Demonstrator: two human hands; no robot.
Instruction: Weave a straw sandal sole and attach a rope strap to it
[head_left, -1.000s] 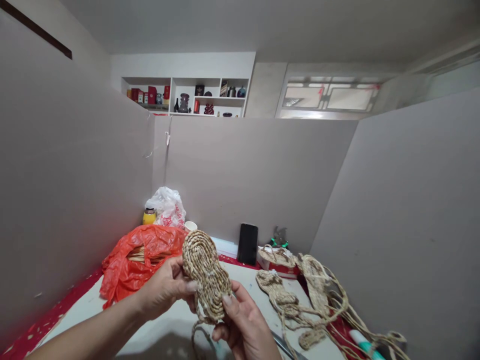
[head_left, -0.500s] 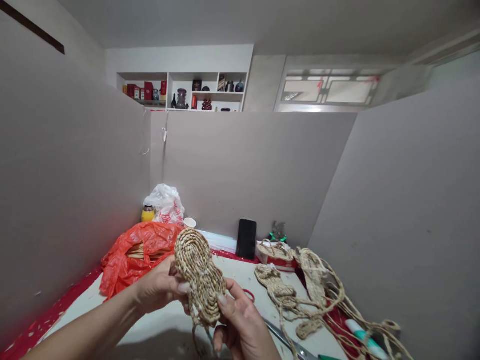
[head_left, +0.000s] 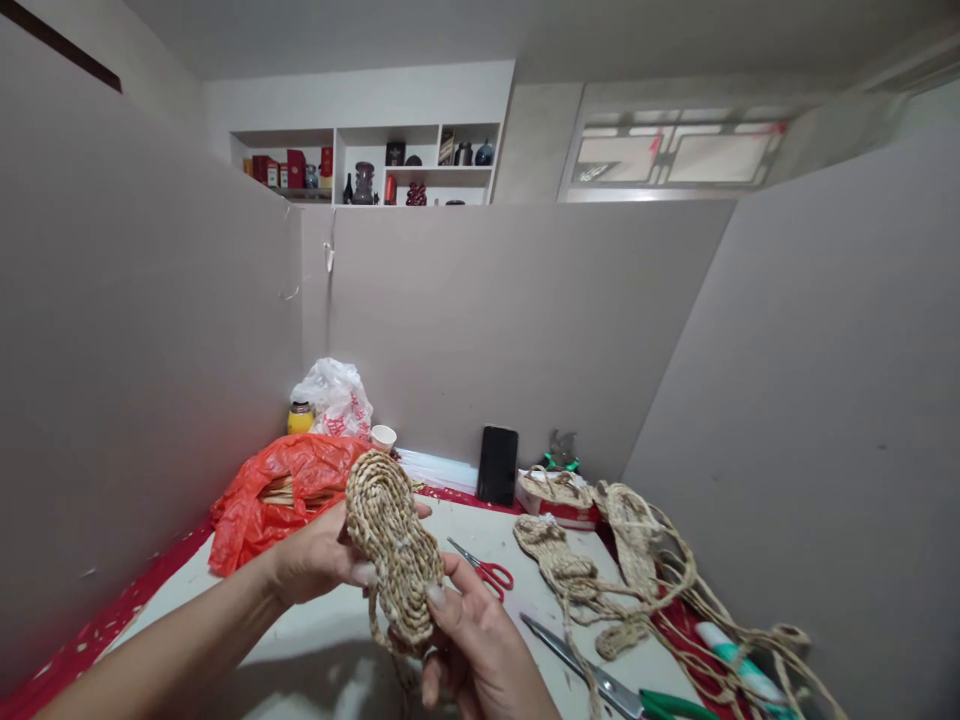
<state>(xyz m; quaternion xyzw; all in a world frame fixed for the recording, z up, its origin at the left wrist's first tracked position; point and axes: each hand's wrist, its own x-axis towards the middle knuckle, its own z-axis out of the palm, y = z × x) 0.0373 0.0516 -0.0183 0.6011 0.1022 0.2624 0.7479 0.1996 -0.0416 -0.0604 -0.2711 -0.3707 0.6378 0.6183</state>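
Observation:
A woven straw sole (head_left: 394, 550), coiled from braided cord into a shoe shape, is held up over the table, tilted, its rounded end up. My left hand (head_left: 322, 555) grips its left edge, thumb in front and fingers mostly behind it. At the lower right edge, my right hand (head_left: 480, 640) pinches the sole between thumb and fingers. A loose cord end hangs below, partly hidden by the right hand. Just beyond that hand lie small red-handled scissors (head_left: 491, 574). Larger green-handled scissors (head_left: 600, 680) rest to its right.
A red plastic bag (head_left: 247, 515) with flat straw pieces lies at the left. Several woven pieces (head_left: 559, 560) and tangled cord (head_left: 697, 590) cover the right side. A black phone (head_left: 498, 465) leans upright at the back, near a white cup (head_left: 383, 437). Grey partitions (head_left: 480, 310) enclose the table.
The sole and both hands have shifted slightly left, and the view has tilted down a little. The red-handled scissors and more of the large scissors now show.

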